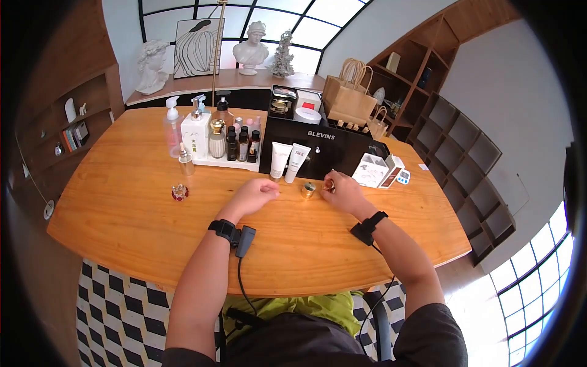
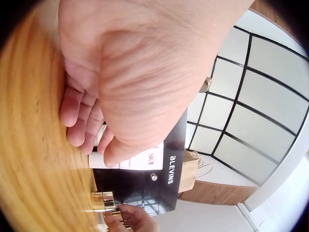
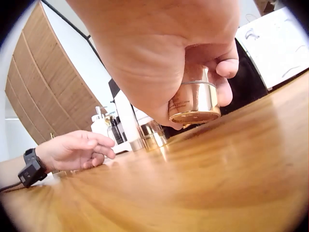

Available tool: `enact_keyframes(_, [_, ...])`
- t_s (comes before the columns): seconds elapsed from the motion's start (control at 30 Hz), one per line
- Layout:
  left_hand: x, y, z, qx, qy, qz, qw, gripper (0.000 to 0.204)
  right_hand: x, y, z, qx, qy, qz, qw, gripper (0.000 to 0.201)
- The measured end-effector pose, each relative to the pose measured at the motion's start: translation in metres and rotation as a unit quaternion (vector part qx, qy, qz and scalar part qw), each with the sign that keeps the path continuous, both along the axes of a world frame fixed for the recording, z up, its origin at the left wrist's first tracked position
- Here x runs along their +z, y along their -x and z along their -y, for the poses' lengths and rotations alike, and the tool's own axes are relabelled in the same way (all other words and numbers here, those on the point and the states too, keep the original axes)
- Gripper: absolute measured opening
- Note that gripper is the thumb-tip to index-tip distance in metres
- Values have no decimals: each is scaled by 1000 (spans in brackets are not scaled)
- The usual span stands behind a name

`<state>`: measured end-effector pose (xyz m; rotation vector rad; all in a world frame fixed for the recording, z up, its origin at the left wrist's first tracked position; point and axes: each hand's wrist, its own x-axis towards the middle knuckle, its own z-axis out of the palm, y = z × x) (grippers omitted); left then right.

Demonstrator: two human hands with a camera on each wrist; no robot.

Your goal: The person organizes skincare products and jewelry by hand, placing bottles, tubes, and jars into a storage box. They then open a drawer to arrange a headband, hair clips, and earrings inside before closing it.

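Observation:
My right hand (image 1: pixel 341 191) grips a small gold jar (image 1: pixel 329 183) just in front of the black display box. The right wrist view shows that jar (image 3: pixel 195 99) pinched between thumb and fingers, its base a little above the wooden table (image 3: pixel 217 179). A second gold jar (image 1: pixel 308 190) stands on the table between my hands, also seen as the jar (image 3: pixel 152 133) and the jar (image 2: pixel 101 200). My left hand (image 1: pixel 257 194) rests on the table left of it with fingers (image 2: pixel 79 123) loosely curled, holding nothing.
A black display box (image 1: pixel 318 150) with two white tubes (image 1: pixel 288 162) leaning on it stands behind my hands. A white tray of bottles (image 1: pixel 220 144) is to its left, white boxes (image 1: pixel 371 170) to its right. A small perfume bottle (image 1: pixel 180 192) sits at the left.

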<state>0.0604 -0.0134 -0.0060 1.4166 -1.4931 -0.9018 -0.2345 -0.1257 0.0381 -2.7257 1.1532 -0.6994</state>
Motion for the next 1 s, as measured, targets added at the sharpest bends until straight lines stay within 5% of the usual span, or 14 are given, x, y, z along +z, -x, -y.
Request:
enact_keyframes(0.27, [3,0,-2,-8,-9,-10,1000,36,-5,-2,1,-11,-26,-36,999,42])
enact_keyframes(0.53, [3,0,-4,2,-7,2,1000,37,15,20,-13,-18,-110,-45,993,86])
enact_keyframes(0.63, [1,-1,-2,3,-2,3,1000,37,38,27,-26,-57,-214,-4,975,86])
enact_keyframes(0.7, [-1,-1,-1,-6,0,-3,1000,37,24,41,-4,-16,-193,34,981,84])
enact_keyframes(0.8, [-2,-2,0,-13,-5,-1,1000,38,28,49,-5,-61,-432,171,883,63])
enact_keyframes(1.0, [4,1,-5,-5,-10,-1,1000,37,11,54,-10,-55,-499,232,833,44])
